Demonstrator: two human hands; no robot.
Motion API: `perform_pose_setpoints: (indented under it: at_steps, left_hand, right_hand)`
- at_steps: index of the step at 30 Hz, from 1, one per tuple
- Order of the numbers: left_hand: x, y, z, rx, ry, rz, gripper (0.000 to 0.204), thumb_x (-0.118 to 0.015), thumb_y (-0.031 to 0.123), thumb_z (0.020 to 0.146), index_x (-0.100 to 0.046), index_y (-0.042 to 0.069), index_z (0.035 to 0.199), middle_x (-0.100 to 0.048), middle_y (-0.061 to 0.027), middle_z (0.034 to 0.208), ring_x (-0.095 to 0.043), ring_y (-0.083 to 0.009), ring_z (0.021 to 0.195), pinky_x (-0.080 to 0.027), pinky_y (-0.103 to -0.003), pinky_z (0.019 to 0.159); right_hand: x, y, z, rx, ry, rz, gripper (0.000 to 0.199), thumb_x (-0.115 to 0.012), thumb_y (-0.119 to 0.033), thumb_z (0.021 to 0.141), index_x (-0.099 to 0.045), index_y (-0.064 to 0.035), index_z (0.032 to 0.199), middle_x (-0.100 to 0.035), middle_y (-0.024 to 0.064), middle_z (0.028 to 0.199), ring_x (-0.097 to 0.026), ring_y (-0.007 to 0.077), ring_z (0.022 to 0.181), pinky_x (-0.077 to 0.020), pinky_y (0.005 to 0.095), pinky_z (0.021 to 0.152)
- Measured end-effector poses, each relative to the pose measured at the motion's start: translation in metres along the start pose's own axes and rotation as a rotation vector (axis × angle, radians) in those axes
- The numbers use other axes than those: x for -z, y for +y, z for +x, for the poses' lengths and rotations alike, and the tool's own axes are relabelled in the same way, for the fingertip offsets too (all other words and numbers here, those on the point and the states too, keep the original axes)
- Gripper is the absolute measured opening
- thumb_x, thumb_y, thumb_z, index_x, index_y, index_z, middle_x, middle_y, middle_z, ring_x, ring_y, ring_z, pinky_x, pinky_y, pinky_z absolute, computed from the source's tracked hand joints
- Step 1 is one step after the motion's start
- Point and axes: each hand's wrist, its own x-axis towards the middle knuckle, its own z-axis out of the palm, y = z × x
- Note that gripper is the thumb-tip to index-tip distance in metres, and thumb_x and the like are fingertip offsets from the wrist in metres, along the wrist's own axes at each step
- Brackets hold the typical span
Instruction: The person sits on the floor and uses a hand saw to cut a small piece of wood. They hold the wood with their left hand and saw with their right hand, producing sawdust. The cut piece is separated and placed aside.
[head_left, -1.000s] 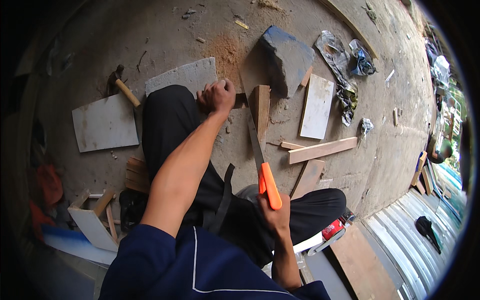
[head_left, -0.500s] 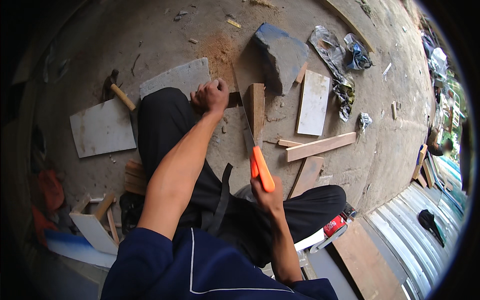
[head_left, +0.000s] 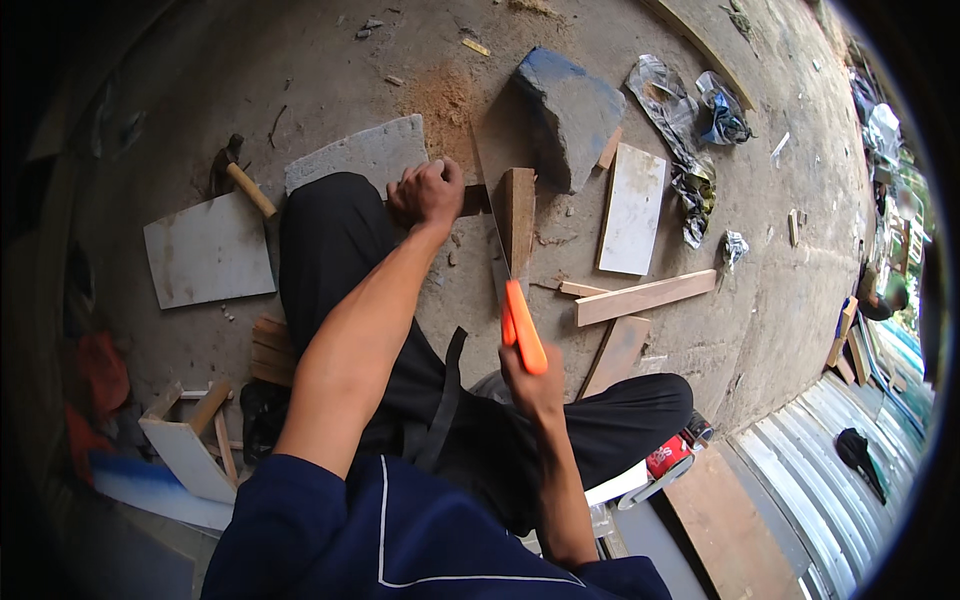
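Note:
In my right hand (head_left: 534,385) is the orange handle of a handsaw (head_left: 526,330), with the fingers wrapped round it. The saw's thin blade points away from me, passing between a dark strip of wood (head_left: 474,200) and an upright-looking brown wood block (head_left: 517,215). My left hand (head_left: 428,195) is closed over the strip's left part, close to my bent left knee, and hides that end. Whether the blade touches the strip or the block is hard to tell. Reddish sawdust (head_left: 440,98) lies beyond the blade's tip.
A big blue-grey stone (head_left: 570,115) sits ahead, with a white board (head_left: 632,208) and wood offcuts (head_left: 645,297) to its right. At left are a hammer (head_left: 248,188), a pale panel (head_left: 208,252) and a wooden frame (head_left: 190,450). Crumpled plastic (head_left: 690,180) lies far right.
The saw and my right hand have moved a little forward, away from my body. My left hand keeps its place on the dark wood strip.

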Motion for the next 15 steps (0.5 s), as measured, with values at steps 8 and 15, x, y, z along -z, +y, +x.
perform_pose_setpoints:
  at_steps: [8, 15]
  left_hand:
    - [-0.005, -0.001, -0.015, 0.049, 0.004, 0.013, 0.028, -0.052, 0.031, 0.082, -0.063, 0.014, 0.063, -0.066, -0.0065, 0.075, -0.061, -0.0283, 0.079, -0.036, -0.046, 0.077]
    - [-0.008, 0.018, -0.027, -0.012, 0.039, 0.029, 0.027, -0.054, 0.029, 0.081, -0.061, 0.014, 0.061, -0.065, -0.0038, 0.071, -0.061, -0.0249, 0.075, -0.036, -0.043, 0.070]
  right_hand:
    - [0.020, 0.015, -0.047, 0.103, -0.038, -0.060, 0.015, -0.062, -0.011, 0.077, -0.059, 0.0029, 0.073, -0.053, 0.0150, 0.056, -0.055, 0.0238, 0.049, -0.0425, 0.0339, 0.051]
    - [0.049, 0.024, 0.008, -0.040, -0.098, -0.054, 0.023, -0.063, -0.015, 0.077, -0.054, 0.0044, 0.068, -0.049, 0.0149, 0.053, -0.046, 0.0195, 0.047, -0.0393, 0.0349, 0.050]
